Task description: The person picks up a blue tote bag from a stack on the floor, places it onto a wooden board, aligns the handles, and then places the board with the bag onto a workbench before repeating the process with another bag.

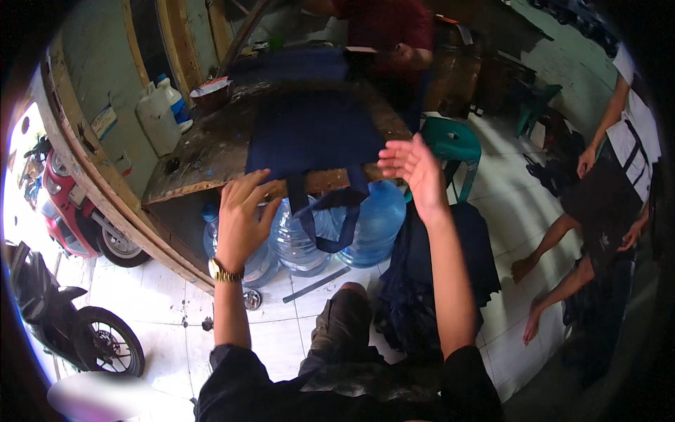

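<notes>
A flat navy fabric tote bag (313, 133) lies on the worn wooden table (204, 158), its looped handle (337, 243) hanging over the near edge. My left hand (245, 209), wearing a gold watch on the wrist, is raised by the bag's near left corner with fingers apart and nothing in it. On the other side, my right hand (416, 172) is held up beside the bag's right edge, fingers stretched and palm turned inward, also holding nothing. Whether either hand touches the fabric I cannot tell.
Large blue water bottles (376, 225) stand under the table. A pile of dark fabric (429, 281) lies by my right forearm, near a green stool (450, 144). White jugs (158, 116) are at the back left. A person in dark red (387, 28) stands across; others sit at right.
</notes>
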The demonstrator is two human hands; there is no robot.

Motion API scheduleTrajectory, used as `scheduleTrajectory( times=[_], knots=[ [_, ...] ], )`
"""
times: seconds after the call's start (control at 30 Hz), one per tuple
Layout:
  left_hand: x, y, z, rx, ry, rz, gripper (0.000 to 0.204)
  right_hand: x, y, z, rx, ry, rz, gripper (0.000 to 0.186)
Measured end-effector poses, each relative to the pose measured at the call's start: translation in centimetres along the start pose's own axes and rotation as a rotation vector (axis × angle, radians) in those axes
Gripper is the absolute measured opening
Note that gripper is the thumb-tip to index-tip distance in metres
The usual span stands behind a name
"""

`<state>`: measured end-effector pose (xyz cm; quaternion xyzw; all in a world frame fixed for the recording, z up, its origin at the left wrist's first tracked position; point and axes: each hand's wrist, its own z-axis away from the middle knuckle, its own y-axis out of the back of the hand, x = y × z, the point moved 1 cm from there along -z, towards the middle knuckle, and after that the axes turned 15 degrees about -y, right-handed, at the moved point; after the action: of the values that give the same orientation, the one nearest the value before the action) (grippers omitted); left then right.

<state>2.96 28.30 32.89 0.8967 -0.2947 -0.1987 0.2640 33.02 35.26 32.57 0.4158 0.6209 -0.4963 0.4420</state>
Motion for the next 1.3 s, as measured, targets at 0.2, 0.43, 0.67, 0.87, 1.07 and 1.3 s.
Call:
scheduleTrajectory(
  times=[0.2, 0.43, 0.67, 0.87, 1.07, 1.3],
  knots=[
    [7.3, 3.2, 1.6, 0.196, 0.175, 0.924, 0.016, -4.5, 6.3, -5.0, -0.198, -0.349, -0.362, 0.066],
    [15.5, -3.9, 2.8, -0.354, 0.208, 1.625, 0.013, 1.7, 8.7, -0.1, -0.027, -0.196, -0.275, 0.029],
    [22.3, -12.6, 4.6, -0.502, 0.117, 1.397, 0.021, 9.8, 16.1, 25.1, 0.484, -0.083, -0.422, 0.051],
    [27.6, -24.4, 3.1, -0.536, -0.066, 1.088, 0.077, 7.2, 16.6, 34.9, 1.124, 0.044, -0.478, 0.057],
    [30.0, -29.1, 2.8, -0.542, -0.232, 1.072, 0.062, 2.0, 19.0, 36.6, 1.083, 0.280, -0.373, 0.038],
    [29.4, -26.3, 1.0, -0.622, -0.187, 1.413, 0.027, 0.7, 22.5, 38.3, 1.060, 0.422, -0.199, 0.041]
  ],
)
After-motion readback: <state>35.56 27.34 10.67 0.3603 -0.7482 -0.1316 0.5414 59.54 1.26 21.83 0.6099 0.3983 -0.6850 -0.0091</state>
